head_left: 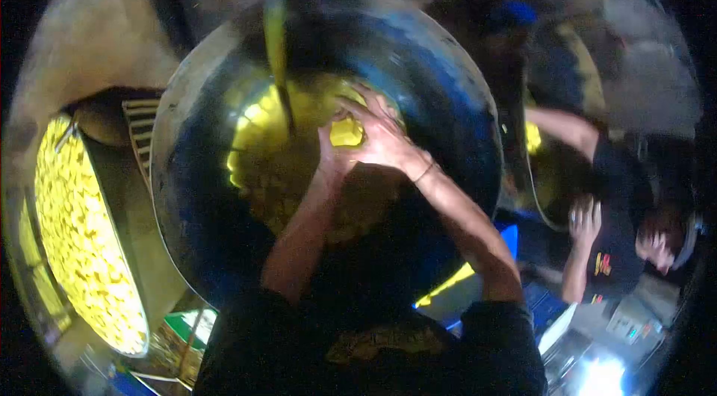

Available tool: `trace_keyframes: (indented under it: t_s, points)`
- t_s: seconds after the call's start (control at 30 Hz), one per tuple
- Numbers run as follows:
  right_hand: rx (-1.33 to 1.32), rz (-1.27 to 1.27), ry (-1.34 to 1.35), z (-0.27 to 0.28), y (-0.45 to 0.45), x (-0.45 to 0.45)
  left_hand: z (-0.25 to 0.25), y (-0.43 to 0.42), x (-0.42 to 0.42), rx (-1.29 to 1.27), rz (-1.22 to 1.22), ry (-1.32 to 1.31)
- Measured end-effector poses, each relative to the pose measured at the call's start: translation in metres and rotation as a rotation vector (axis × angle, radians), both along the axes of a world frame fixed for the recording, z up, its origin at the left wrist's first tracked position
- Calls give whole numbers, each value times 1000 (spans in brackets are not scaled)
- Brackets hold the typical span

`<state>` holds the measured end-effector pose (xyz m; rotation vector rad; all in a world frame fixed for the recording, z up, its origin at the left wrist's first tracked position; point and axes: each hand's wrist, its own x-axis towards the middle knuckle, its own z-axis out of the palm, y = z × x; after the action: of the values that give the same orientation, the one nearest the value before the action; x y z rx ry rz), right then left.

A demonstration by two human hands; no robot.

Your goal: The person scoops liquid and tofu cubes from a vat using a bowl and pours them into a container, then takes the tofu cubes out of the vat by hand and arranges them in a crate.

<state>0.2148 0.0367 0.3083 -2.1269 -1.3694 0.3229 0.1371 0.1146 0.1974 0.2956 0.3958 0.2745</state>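
My left hand (334, 151) and my right hand (382, 131) meet above a large round dark pan (175, 172). Between them is a yellow chunk (346, 132) with flat-looking sides; its exact kind does not show. The left fingers are closed around its left and lower side, partly hidden. My right fingers curl over the chunk from the right and above. Below, the pan holds a yellowish, shiny mass (258, 127), brightest along its left side. A long pole (275, 30), yellow toward its lower end, slants down into the pan left of my hands.
At the left stands a wide, shallow vessel heaped with yellow pieces (89, 239). A slatted wooden piece (142, 135) lies beside the pan. On the right, a person in a dark shirt (616, 209) is at another large pan (541, 206). A bright lamp (603, 377) shines lower right.
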Motion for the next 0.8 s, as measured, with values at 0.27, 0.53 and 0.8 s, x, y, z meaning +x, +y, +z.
trace_keyframes:
  t_s: [0.27,0.53,0.8]
  points:
    - [457,-187,383,113,-173,-33,184,-117,5,-107,-421,-273]
    - [870,-1376,992,44,-448,-240,189,-234,-51,1752,-569,-196]
    - [-29,-1916,975,-223,-574,-312,167,-252,-72,2068,-529,-130]
